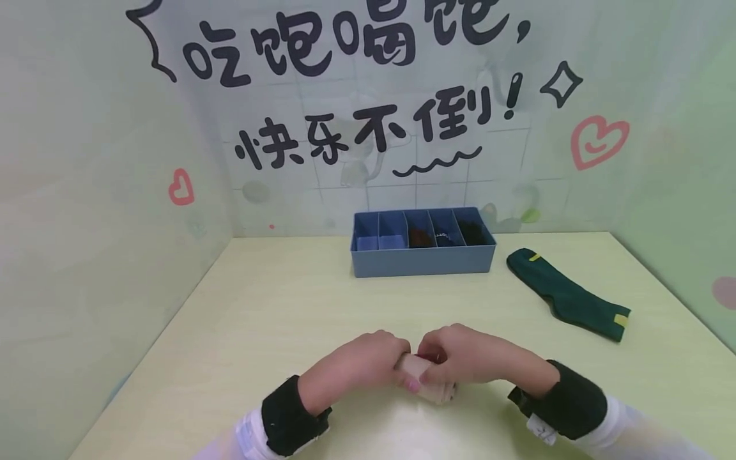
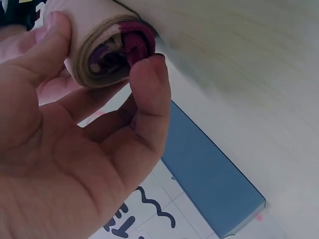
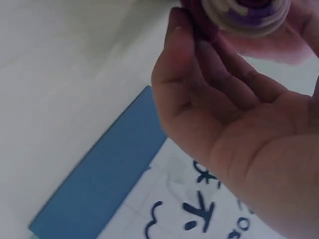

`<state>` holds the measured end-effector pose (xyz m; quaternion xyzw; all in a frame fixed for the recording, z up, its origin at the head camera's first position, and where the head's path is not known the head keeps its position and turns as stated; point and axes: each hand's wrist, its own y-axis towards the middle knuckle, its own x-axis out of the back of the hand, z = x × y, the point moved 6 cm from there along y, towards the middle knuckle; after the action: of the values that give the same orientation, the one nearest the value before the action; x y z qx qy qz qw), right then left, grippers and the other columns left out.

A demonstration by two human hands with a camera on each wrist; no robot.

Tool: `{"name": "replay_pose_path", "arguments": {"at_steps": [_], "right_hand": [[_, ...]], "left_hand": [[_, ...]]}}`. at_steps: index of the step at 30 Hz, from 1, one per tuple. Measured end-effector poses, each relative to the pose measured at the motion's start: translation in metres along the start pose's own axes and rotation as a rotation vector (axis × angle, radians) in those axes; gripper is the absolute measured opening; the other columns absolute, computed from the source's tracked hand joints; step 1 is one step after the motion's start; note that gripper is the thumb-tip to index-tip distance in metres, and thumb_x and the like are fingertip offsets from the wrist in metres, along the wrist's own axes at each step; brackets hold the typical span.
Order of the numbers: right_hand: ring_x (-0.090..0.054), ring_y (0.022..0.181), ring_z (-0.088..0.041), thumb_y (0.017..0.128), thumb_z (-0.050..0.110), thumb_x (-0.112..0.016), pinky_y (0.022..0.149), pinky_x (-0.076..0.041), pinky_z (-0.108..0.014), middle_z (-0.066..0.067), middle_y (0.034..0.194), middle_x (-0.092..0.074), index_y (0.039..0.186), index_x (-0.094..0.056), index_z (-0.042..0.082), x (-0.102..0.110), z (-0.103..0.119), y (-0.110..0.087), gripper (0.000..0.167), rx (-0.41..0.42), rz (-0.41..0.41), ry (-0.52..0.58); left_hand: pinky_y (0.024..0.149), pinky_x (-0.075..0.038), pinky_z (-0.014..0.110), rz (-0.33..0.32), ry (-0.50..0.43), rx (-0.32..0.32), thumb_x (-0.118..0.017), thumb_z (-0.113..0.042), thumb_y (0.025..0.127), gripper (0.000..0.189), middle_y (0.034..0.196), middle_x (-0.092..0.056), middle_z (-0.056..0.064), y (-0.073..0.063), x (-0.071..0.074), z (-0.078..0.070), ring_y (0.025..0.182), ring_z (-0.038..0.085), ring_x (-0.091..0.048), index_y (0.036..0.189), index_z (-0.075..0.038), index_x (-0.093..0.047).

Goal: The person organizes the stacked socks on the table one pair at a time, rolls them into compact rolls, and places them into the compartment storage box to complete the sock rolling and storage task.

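A beige sock (image 1: 438, 391), rolled into a thick bundle, is between the two hands low in the middle of the head view. My left hand (image 1: 370, 359) grips its left end, with thumb and fingers around the roll. On the other side my right hand (image 1: 471, 354) holds the bundle, thumb toward me. In the left wrist view, the roll's end (image 2: 102, 55) shows coiled beige layers with maroon and purple cloth inside. The right wrist view shows purple and maroon coils (image 3: 249, 17) at the top edge, beside the right hand's fingers (image 3: 177, 59).
A blue box (image 1: 422, 262) with several compartments stands at the table's back. Dark and brown cloth bundles (image 1: 420, 238) fill its right-hand compartments. A dark green sock (image 1: 569, 297) with yellow patches lies flat at the right. Printed white sheeting (image 1: 368, 83) rises behind the table (image 1: 276, 306).
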<state>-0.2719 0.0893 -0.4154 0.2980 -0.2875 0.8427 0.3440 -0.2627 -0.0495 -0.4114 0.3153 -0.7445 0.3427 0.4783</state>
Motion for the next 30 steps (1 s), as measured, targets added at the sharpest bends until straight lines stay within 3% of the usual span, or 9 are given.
{"name": "replay_pose_path", "arguments": {"at_steps": [5,9,11,14,18,22,28,30], "right_hand": [[-0.054,0.075,-0.009,0.084,0.019,-0.087,0.07,-0.046,-0.026,0.009,0.081,-0.066,0.1,-0.077,0.013,-0.008,0.018,-0.011,0.02,0.133,-0.079,-0.214],[-0.052,0.071,-0.005,0.083,0.017,-0.087,0.07,-0.047,-0.023,0.011,0.079,-0.066,0.099,-0.075,0.012,-0.01,0.027,-0.014,0.021,0.202,-0.149,-0.338],[-0.055,0.073,-0.007,0.085,0.02,-0.086,0.072,-0.05,-0.027,0.007,0.083,-0.071,0.104,-0.076,0.009,-0.008,0.026,-0.011,0.025,0.172,-0.161,-0.33],[-0.062,0.082,-0.011,0.088,0.028,-0.086,0.078,-0.056,-0.033,0.0,0.097,-0.076,0.117,-0.075,0.006,0.002,0.019,-0.003,0.038,0.065,-0.146,-0.237],[-0.069,0.09,-0.017,0.092,0.033,-0.08,0.082,-0.06,-0.038,-0.008,0.11,-0.077,0.127,-0.073,0.004,0.034,0.011,0.019,0.045,-0.032,-0.174,-0.134],[-0.073,0.098,-0.023,0.096,0.033,-0.073,0.085,-0.063,-0.04,-0.016,0.121,-0.076,0.131,-0.07,0.0,0.083,0.018,0.045,0.048,-0.046,-0.275,-0.149],[-0.07,0.1,-0.027,0.1,0.034,-0.069,0.079,-0.058,-0.034,-0.017,0.12,-0.075,0.124,-0.073,0.003,0.146,0.039,0.088,0.04,-0.107,-0.4,-0.098],[-0.067,0.099,-0.027,0.102,0.034,-0.065,0.077,-0.054,-0.033,-0.015,0.118,-0.072,0.125,-0.07,0.003,0.162,0.043,0.101,0.039,-0.125,-0.478,-0.063]], "left_hand": [[0.069,-0.046,0.024,-0.012,-0.072,0.024,-0.089,-0.042,0.085,0.034,0.083,-0.066,-0.007,-0.002,0.0,-0.001,0.073,0.007,-0.054,0.096,-0.014,-0.071],[0.07,-0.047,0.024,-0.018,-0.141,0.04,-0.09,-0.04,0.085,0.032,0.083,-0.066,-0.008,-0.002,0.003,0.001,0.074,0.007,-0.055,0.097,-0.015,-0.073],[0.074,-0.049,0.025,-0.033,-0.139,0.048,-0.089,-0.041,0.086,0.038,0.092,-0.071,-0.004,-0.001,0.005,0.004,0.08,0.009,-0.061,0.106,-0.013,-0.074],[0.084,-0.055,0.031,-0.078,-0.147,0.093,-0.085,-0.045,0.09,0.059,0.113,-0.076,0.004,0.0,0.01,0.011,0.094,0.015,-0.068,0.132,-0.009,-0.068],[0.098,-0.058,0.045,-0.163,-0.147,0.178,-0.073,-0.051,0.099,0.079,0.141,-0.068,0.016,0.0,0.019,0.025,0.12,0.028,-0.07,0.157,-0.005,-0.046],[0.103,-0.056,0.049,-0.2,-0.121,0.234,-0.068,-0.05,0.102,0.082,0.149,-0.061,0.021,0.001,0.024,0.035,0.131,0.035,-0.065,0.162,-0.003,-0.037],[0.09,-0.059,0.044,-0.237,-0.162,0.213,-0.067,-0.043,0.105,0.065,0.128,-0.074,0.015,0.005,0.03,0.037,0.111,0.028,-0.074,0.154,-0.005,-0.049],[0.085,-0.059,0.041,-0.23,-0.17,0.2,-0.066,-0.042,0.105,0.06,0.122,-0.076,0.013,0.005,0.031,0.036,0.103,0.025,-0.074,0.151,-0.006,-0.054]]}}
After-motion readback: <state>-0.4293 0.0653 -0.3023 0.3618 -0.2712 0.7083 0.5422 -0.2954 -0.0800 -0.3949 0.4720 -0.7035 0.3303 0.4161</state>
